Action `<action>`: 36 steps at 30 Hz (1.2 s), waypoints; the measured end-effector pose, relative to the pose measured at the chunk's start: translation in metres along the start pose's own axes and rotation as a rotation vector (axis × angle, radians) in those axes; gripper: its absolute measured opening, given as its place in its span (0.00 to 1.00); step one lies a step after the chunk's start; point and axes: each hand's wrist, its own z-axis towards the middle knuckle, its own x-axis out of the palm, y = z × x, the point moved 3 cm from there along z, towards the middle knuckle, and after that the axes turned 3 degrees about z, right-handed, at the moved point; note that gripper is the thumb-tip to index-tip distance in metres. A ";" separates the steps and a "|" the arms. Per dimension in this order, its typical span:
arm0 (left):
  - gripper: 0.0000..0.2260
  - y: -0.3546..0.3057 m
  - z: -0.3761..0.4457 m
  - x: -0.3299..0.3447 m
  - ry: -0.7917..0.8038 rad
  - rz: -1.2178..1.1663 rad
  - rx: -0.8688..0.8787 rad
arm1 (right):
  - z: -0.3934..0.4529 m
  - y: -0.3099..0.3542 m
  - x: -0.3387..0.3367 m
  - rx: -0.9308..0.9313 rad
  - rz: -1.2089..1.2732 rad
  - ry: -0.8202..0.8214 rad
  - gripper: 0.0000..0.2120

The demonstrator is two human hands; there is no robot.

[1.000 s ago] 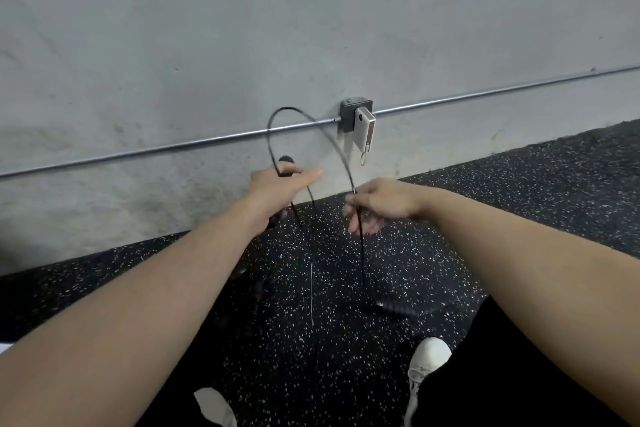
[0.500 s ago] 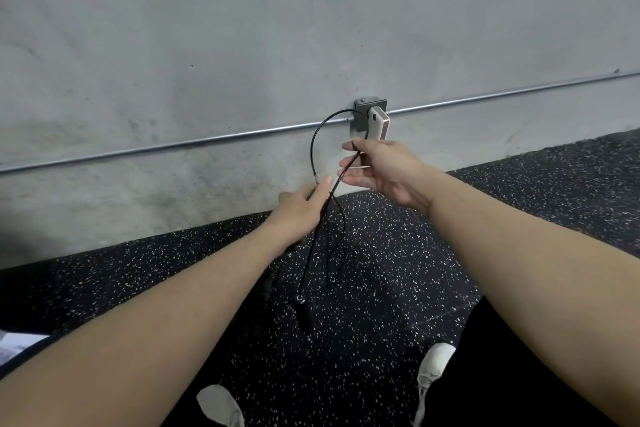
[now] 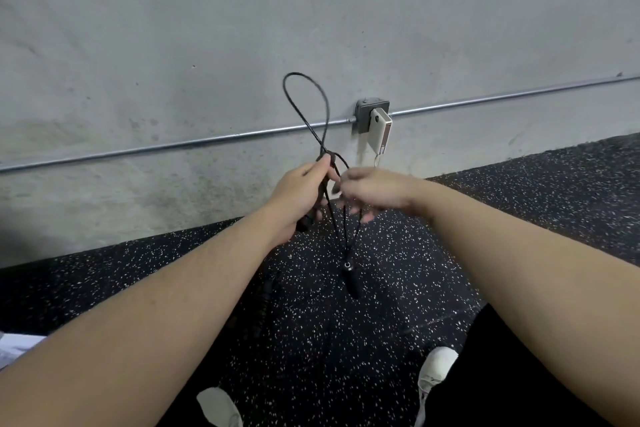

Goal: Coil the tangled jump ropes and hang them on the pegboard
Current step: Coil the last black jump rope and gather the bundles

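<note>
A thin black jump rope (image 3: 298, 104) stands in a tall loop above my hands, in front of the grey wall. My left hand (image 3: 300, 191) grips one black handle together with the gathered strands, thumb and fingers pinching where the loop crosses. My right hand (image 3: 375, 191) is just to its right, fingers curled around the strands that drop below. The second black handle (image 3: 350, 280) dangles from those strands above the floor. No pegboard is in view.
A metal conduit (image 3: 485, 101) runs along the concrete wall into a grey junction box (image 3: 363, 107) with a white device (image 3: 380, 131) hanging on it. Black speckled rubber flooring (image 3: 519, 204) lies below. My white shoes (image 3: 437, 366) show at the bottom.
My hands have come together in front of the wall. The loop above them has grown taller and narrower. The dangling handle stays lifted off the floor.
</note>
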 end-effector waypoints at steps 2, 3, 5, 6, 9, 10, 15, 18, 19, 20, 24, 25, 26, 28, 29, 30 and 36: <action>0.17 -0.008 0.000 0.005 0.015 -0.180 -0.035 | -0.003 -0.005 0.011 -0.025 -0.270 0.142 0.12; 0.17 -0.009 0.001 0.006 0.022 -0.236 -0.044 | -0.003 -0.007 0.015 -0.035 -0.327 0.165 0.13; 0.16 -0.011 0.002 0.006 0.024 -0.185 -0.027 | -0.001 -0.006 0.020 -0.071 -0.318 0.135 0.09; 0.15 -0.011 0.003 0.005 0.015 -0.115 -0.004 | 0.001 -0.006 0.020 -0.089 -0.293 0.091 0.10; 0.22 -0.007 0.001 0.000 -0.065 0.063 0.058 | 0.008 -0.005 0.013 -0.115 -0.162 -0.054 0.10; 0.27 -0.002 0.000 -0.002 -0.090 0.078 0.058 | 0.008 -0.004 0.010 -0.108 -0.051 -0.092 0.09; 0.36 0.037 0.010 -0.012 -0.072 0.058 -0.113 | 0.008 0.002 -0.011 -0.113 0.442 -0.233 0.09; 0.12 0.055 0.011 -0.011 -0.004 -0.043 -0.144 | 0.010 0.001 -0.020 -0.109 0.679 -0.272 0.10; 0.10 0.059 0.010 -0.010 0.025 -0.114 -0.154 | 0.011 0.000 -0.023 -0.103 0.756 -0.288 0.10; 0.12 0.061 0.008 -0.008 0.068 -0.179 -0.167 | 0.012 0.000 -0.025 -0.097 0.839 -0.298 0.09; 0.18 0.059 -0.001 -0.003 0.162 -0.130 -0.091 | 0.014 -0.002 -0.028 -0.066 1.075 -0.320 0.08; 0.19 0.059 -0.002 -0.002 0.178 -0.105 -0.067 | 0.014 -0.002 -0.027 -0.058 1.120 -0.328 0.08; 0.19 0.058 -0.003 -0.001 0.191 -0.097 -0.055 | 0.015 -0.003 -0.027 -0.051 1.160 -0.336 0.08; 0.21 0.057 -0.004 0.001 0.218 -0.077 -0.039 | 0.016 -0.003 -0.026 -0.038 1.237 -0.349 0.07; 0.21 0.056 -0.004 0.004 0.238 -0.059 -0.026 | 0.016 -0.003 -0.025 -0.032 1.272 -0.352 0.07; 0.21 0.055 -0.004 0.007 0.255 -0.041 -0.009 | 0.016 -0.004 -0.025 -0.025 1.297 -0.357 0.06; 0.20 0.055 0.000 0.013 0.191 -0.087 0.038 | 0.011 -0.008 -0.020 0.109 1.239 -0.287 0.16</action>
